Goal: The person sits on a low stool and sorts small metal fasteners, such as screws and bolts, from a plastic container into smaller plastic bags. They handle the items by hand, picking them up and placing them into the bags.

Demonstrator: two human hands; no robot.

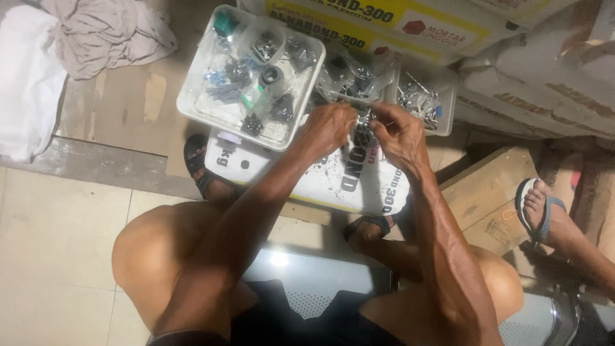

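Left hand [330, 125] and right hand [398, 131] close together, fingers pinched shut on a small clear plastic bag [362, 128] between them. Bag shiny and crinkly, with small dark bits inside, too little to tell what kind. Held up just above a white sack [307, 176] lying flat, right in front of the knees.

White sack long and puffy, with big dark letters and a thin yellow stripe along its near edge. Little dark specks scattered on top.

Just left of the hands, a square white plastic tray [189, 96], full of small clear bags with dark metal parts, one black ring and a green piece. Just right of the hands, a smaller white tray [448, 106] with shiny silver bits in a bag. More clear bags [349, 77] piled between the two trays.

Behind the trays, a big sack [384, 22] with a yellow band, dark letters and a small red shape on a white patch. More pale sacks [544, 70] stacked to the right.

Brown cardboard box [490, 192] by the right arm. Another person's foot in a blue and white sandal [541, 208] beside it. Crumpled pale cloths [83, 32] at the far left.
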